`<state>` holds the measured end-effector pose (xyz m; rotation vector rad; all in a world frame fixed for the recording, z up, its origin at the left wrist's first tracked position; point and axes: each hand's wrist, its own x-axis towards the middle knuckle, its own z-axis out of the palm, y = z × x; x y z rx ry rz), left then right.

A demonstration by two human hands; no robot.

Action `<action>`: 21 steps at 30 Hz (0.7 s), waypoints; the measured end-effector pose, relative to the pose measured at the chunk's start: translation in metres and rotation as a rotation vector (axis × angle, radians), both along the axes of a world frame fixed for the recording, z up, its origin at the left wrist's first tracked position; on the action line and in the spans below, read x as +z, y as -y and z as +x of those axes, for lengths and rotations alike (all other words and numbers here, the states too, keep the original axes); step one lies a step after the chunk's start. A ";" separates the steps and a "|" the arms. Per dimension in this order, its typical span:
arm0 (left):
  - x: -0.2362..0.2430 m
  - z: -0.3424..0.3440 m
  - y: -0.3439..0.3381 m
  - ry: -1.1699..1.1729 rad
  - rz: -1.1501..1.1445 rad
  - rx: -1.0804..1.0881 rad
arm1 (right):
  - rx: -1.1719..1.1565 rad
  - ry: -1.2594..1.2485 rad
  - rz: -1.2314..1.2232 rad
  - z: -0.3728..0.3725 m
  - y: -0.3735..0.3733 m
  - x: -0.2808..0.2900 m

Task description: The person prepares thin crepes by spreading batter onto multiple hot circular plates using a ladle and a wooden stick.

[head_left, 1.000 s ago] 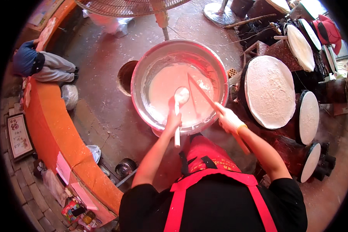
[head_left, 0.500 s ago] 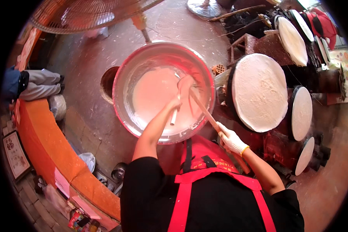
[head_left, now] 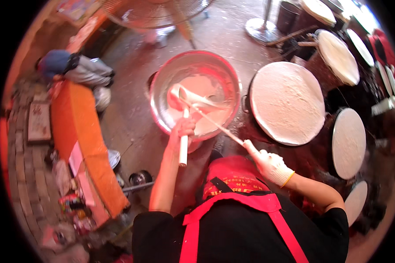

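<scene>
A wide metal basin (head_left: 161, 83) holds pale batter (head_left: 206, 122). My bare left hand (head_left: 183, 129) is wrapped round the white handle of a batter-coated scoop (head_left: 183, 151), held over the basin's near left side. The scoop's exact shape is blurred. In a white knit glove, my right hand (head_left: 267, 164) grips a long wooden paddle (head_left: 219, 128) just right of the basin. The paddle slants up and left across the rim, and its far end meets the scoop's head, where batter smears both.
To the right stands a large round griddle (head_left: 287, 103) coated in pale batter, with more round griddles (head_left: 349, 142) beyond. An orange counter (head_left: 81, 144) runs along the left, near another person (head_left: 83, 70). A fan (head_left: 162, 13) stands at the far side.
My left hand has drawn back and left with the scoop, which has risen out of the batter. The paddle's end has moved left to the scoop. The whole view has shifted.
</scene>
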<state>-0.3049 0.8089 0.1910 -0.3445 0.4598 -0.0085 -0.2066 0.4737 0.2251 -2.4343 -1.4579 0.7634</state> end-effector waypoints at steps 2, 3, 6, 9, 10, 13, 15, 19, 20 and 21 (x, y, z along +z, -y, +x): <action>0.052 -0.007 -0.008 0.059 0.157 -0.004 | 0.037 0.141 0.126 0.006 0.006 0.000; 0.078 -0.011 -0.010 0.116 0.260 0.029 | 0.050 0.218 0.194 0.011 0.010 0.003; 0.167 -0.040 -0.013 0.164 0.423 -0.048 | 0.003 0.483 0.454 0.009 0.019 0.025; 0.258 -0.048 -0.022 0.106 0.868 -0.130 | -0.126 0.695 0.629 0.025 0.017 0.056; 0.271 -0.055 -0.024 0.041 1.011 -0.160 | -0.173 0.706 0.661 0.020 0.026 0.057; 0.289 -0.050 -0.037 -0.185 1.401 -0.237 | -0.268 0.770 0.853 0.006 0.014 0.062; 0.278 -0.031 -0.058 -0.329 1.308 -0.360 | -0.312 0.805 0.873 -0.001 -0.009 0.053; 0.204 -0.023 -0.093 -0.293 0.489 -0.620 | -0.339 0.755 0.662 -0.053 -0.003 -0.009; 0.187 -0.029 -0.091 -0.284 0.475 -0.674 | -0.366 0.733 0.519 -0.074 0.016 -0.008; 0.180 -0.033 -0.080 -0.302 0.490 -0.733 | -0.395 0.724 0.501 -0.091 0.042 -0.010</action>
